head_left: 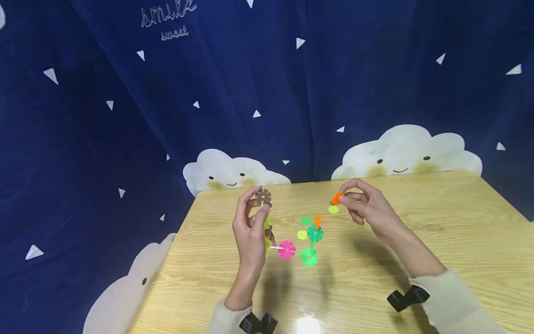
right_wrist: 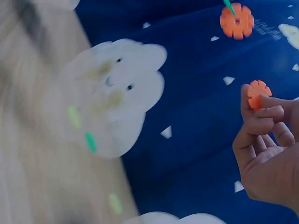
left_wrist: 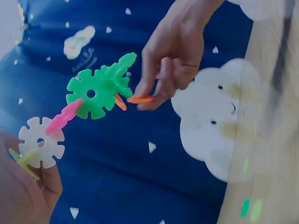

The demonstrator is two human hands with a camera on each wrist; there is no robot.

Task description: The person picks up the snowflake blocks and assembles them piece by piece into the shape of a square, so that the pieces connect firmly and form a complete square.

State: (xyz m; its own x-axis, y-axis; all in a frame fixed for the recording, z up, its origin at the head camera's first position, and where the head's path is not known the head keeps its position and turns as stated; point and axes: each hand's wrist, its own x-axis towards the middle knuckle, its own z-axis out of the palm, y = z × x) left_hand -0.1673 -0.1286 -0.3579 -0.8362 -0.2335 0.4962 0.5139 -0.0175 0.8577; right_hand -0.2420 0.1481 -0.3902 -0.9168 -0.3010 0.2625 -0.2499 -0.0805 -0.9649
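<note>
My left hand (head_left: 249,236) grips one end of a chain of slotted plastic discs, near a brown disc (head_left: 263,193) and yellow ones partly hidden by the fingers. From there the chain runs through a white disc (left_wrist: 55,150), a pink disc (head_left: 282,250), a bright green disc (head_left: 309,262) and a teal disc (head_left: 319,236). An orange disc (right_wrist: 228,26) sits at its far end. Raised to the right of that end, my right hand (head_left: 371,206) pinches a separate orange disc (head_left: 337,199) between thumb and finger. A gap separates the two orange discs in the right wrist view.
Loose on the wooden table (head_left: 459,222) lie a green disc (head_left: 306,221) and two yellow discs, one on the left (head_left: 302,238) and one below the right hand (head_left: 333,210). A dark blue curtain (head_left: 359,83) with white clouds hangs behind the table.
</note>
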